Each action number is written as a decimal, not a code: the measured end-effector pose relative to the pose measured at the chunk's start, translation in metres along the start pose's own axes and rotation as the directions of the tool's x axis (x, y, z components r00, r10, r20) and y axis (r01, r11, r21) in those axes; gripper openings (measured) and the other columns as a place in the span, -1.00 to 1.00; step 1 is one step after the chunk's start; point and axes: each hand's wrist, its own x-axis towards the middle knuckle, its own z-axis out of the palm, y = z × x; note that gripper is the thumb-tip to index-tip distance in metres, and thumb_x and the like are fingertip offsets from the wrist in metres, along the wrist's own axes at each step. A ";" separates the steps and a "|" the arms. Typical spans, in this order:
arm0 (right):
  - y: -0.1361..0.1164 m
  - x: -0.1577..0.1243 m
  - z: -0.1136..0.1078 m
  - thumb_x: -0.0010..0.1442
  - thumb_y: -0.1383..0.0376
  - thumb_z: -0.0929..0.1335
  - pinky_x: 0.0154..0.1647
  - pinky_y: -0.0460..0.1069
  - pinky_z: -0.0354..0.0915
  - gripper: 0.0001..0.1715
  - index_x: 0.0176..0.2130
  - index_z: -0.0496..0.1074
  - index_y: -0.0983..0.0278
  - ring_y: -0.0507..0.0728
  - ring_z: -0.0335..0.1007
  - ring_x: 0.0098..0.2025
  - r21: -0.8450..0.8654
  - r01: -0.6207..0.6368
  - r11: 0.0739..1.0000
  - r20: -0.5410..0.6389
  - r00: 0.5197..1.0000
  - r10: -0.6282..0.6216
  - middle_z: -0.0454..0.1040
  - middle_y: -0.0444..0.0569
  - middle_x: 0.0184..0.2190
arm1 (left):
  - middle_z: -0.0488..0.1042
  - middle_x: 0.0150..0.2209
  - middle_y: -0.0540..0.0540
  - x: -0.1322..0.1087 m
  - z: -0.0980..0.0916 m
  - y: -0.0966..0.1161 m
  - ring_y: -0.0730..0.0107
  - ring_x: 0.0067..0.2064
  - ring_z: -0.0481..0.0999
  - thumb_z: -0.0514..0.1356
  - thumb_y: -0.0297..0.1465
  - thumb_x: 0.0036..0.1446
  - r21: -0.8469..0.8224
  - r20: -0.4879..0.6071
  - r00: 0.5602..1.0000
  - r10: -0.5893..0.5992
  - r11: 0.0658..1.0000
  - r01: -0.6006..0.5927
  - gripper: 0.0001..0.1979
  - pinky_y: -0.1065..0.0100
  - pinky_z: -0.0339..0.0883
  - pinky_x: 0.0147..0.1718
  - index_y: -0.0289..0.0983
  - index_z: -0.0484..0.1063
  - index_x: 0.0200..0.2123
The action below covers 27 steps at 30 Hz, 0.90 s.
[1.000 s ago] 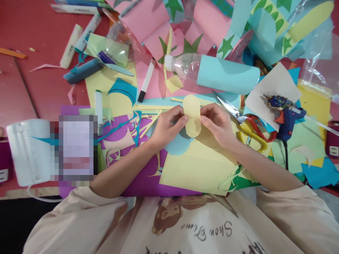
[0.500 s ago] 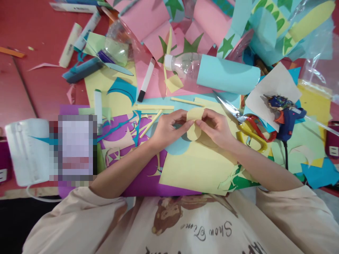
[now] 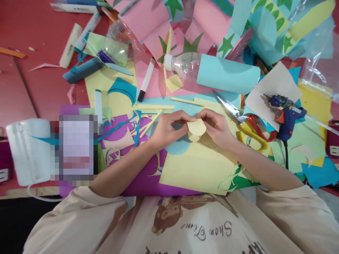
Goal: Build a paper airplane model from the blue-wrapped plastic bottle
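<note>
A small pale yellow piece of paper (image 3: pixel 196 127) with rounded ends is bent over between my two hands. My left hand (image 3: pixel 173 127) pinches it from the left, thumb and forefinger at its upper edge. From the right, my right hand (image 3: pixel 215 126) grips the same piece, its fingertips close to the left ones. Below it lie a light blue round paper shape (image 3: pixel 178 146) and a large pale yellow sheet (image 3: pixel 197 169). Scissors (image 3: pixel 254 132) with red and yellow handles rest just right of my right hand.
A bottle wrapped in light blue paper (image 3: pixel 227 73) lies beyond my hands. A blue glue gun (image 3: pixel 287 121) sits at right on a white card (image 3: pixel 272 83). Purple paper (image 3: pixel 143 180) with scraps, markers (image 3: pixel 146 79) and a blurred-out device (image 3: pixel 76 146) are at left.
The yellow paper has been folded over toward me, its upper end now hanging down across the lower part. My fingers have shifted to its top edge.
</note>
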 end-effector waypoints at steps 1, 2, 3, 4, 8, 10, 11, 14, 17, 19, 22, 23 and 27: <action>0.000 0.000 0.000 0.19 0.21 0.37 -0.32 -0.01 0.20 -0.83 -0.37 0.36 0.25 0.03 0.27 -0.38 -0.004 -0.001 1.000 -0.001 1.000 0.001 0.38 -0.11 -0.42 | 0.62 -0.38 -0.05 0.000 0.000 0.000 0.46 -0.34 0.61 0.28 -0.29 0.13 0.012 -0.004 1.000 -0.005 1.000 0.005 -0.84 0.49 0.50 -0.35 -0.26 0.57 -0.35; 0.000 0.000 0.000 0.19 0.23 0.36 -0.32 -0.01 0.20 -0.85 -0.37 0.36 0.25 0.03 0.27 -0.38 -0.011 0.000 1.000 -0.001 1.000 0.000 0.38 -0.12 -0.43 | 0.62 -0.39 -0.04 -0.001 0.000 -0.001 0.47 -0.35 0.61 0.28 -0.30 0.12 0.025 -0.009 1.000 -0.008 1.000 0.008 -0.85 0.49 0.50 -0.36 -0.26 0.56 -0.36; -0.001 0.000 0.000 0.19 0.25 0.35 -0.32 -0.01 0.21 -0.88 -0.37 0.36 0.25 0.03 0.27 -0.38 -0.019 -0.001 1.000 0.002 1.000 0.001 0.38 -0.12 -0.42 | 0.62 -0.40 -0.04 -0.001 0.000 -0.001 0.47 -0.36 0.61 0.29 -0.30 0.11 0.040 -0.013 1.000 -0.008 0.999 0.009 -0.86 0.50 0.50 -0.36 -0.27 0.56 -0.36; -0.001 0.000 0.000 0.18 0.27 0.34 -0.32 -0.01 0.21 -0.90 -0.37 0.36 0.25 0.03 0.27 -0.38 -0.024 -0.001 1.000 0.007 1.000 0.001 0.38 -0.12 -0.42 | 0.62 -0.40 -0.04 -0.002 0.000 -0.001 0.47 -0.36 0.61 0.29 -0.32 0.11 0.057 -0.015 1.000 -0.007 0.998 0.008 -0.87 0.50 0.49 -0.37 -0.27 0.56 -0.36; -0.005 0.000 -0.003 0.20 0.32 0.27 -0.28 0.00 0.22 -0.87 -0.36 0.40 0.25 0.05 0.30 -0.34 -0.045 0.020 0.999 0.034 0.999 -0.019 0.39 -0.10 -0.41 | 0.63 -0.39 -0.03 -0.004 -0.001 0.000 0.48 -0.37 0.61 0.26 -0.44 0.10 0.120 -0.017 0.999 0.032 0.992 -0.030 -0.94 0.53 0.47 -0.39 -0.26 0.56 -0.35; -0.006 0.000 -0.004 0.25 0.28 0.23 -0.26 0.01 0.22 -0.78 -0.37 0.41 0.24 0.06 0.31 -0.32 -0.054 0.029 0.998 0.024 0.999 -0.028 0.39 -0.10 -0.43 | 0.63 -0.39 -0.02 -0.004 -0.001 0.001 0.50 -0.36 0.61 0.24 -0.50 0.09 0.155 -0.021 0.997 0.076 0.985 -0.072 -0.92 0.54 0.47 -0.37 -0.26 0.55 -0.36; -0.006 0.000 -0.004 0.26 0.25 0.24 -0.27 0.01 0.22 -0.76 -0.38 0.41 0.24 0.06 0.30 -0.33 -0.054 0.027 0.998 0.018 0.999 -0.026 0.38 -0.10 -0.44 | 0.63 -0.39 -0.01 -0.004 0.000 0.001 0.51 -0.37 0.61 0.23 -0.51 0.09 0.174 -0.024 0.995 0.099 0.980 -0.093 -0.91 0.54 0.46 -0.37 -0.26 0.54 -0.37; -0.006 0.000 -0.002 0.22 0.18 0.34 -0.34 -0.02 0.18 -0.80 -0.39 0.39 0.24 0.03 0.26 -0.39 -0.035 0.010 0.999 0.013 1.000 -0.010 0.36 -0.14 -0.47 | 0.62 -0.39 0.01 -0.004 0.001 0.002 0.53 -0.40 0.59 0.23 -0.50 0.10 0.208 -0.030 0.991 0.129 0.971 -0.120 -0.92 0.55 0.45 -0.38 -0.25 0.53 -0.36; -0.004 0.001 0.000 0.18 0.19 0.39 -0.38 -0.04 0.17 -0.81 -0.38 0.38 0.25 0.00 0.23 -0.43 -0.021 0.007 1.000 -0.014 1.000 -0.007 0.35 -0.17 -0.48 | 0.62 -0.35 -0.01 -0.004 0.001 0.003 0.51 -0.37 0.59 0.20 -0.43 0.15 0.196 -0.027 0.997 0.078 0.978 -0.071 -0.91 0.52 0.46 -0.37 -0.25 0.53 -0.28; -0.002 0.001 0.001 0.18 0.18 0.39 -0.38 -0.04 0.18 -0.81 -0.36 0.38 0.25 -0.01 0.24 -0.42 -0.029 0.021 0.999 -0.043 0.999 -0.022 0.35 -0.17 -0.47 | 0.62 -0.28 -0.04 -0.004 0.000 0.003 0.47 -0.30 0.61 0.19 -0.37 0.19 0.149 -0.025 0.999 0.044 0.988 -0.040 -0.85 0.49 0.48 -0.32 -0.25 0.51 -0.20; -0.001 0.000 0.001 0.19 0.19 0.39 -0.36 -0.04 0.21 -0.82 -0.35 0.38 0.24 0.00 0.27 -0.40 -0.046 0.057 0.997 -0.082 0.995 -0.061 0.37 -0.16 -0.45 | 0.61 -0.22 -0.08 -0.003 -0.001 0.003 0.42 -0.23 0.62 0.18 -0.26 0.21 0.066 -0.041 0.999 0.024 0.998 -0.021 -0.77 0.44 0.52 -0.24 -0.24 0.49 -0.14; -0.001 0.000 0.001 0.19 0.20 0.39 -0.35 -0.04 0.22 -0.83 -0.35 0.38 0.24 0.00 0.28 -0.40 -0.055 0.070 0.996 -0.092 0.993 -0.075 0.37 -0.16 -0.45 | 0.61 -0.22 -0.09 -0.003 -0.001 0.002 0.41 -0.22 0.62 0.20 -0.23 0.19 0.056 -0.050 0.999 0.017 0.998 -0.014 -0.75 0.43 0.52 -0.24 -0.24 0.49 -0.15; -0.002 -0.001 0.001 0.20 0.18 0.39 -0.35 -0.04 0.24 -0.81 -0.36 0.38 0.23 0.00 0.27 -0.40 -0.112 0.107 0.988 -0.106 0.987 -0.119 0.38 -0.15 -0.45 | 0.61 -0.22 -0.09 -0.004 0.000 0.000 0.41 -0.25 0.61 0.28 -0.16 0.11 0.100 -0.080 0.997 -0.009 0.995 0.017 -0.70 0.43 0.52 -0.24 -0.25 0.52 -0.19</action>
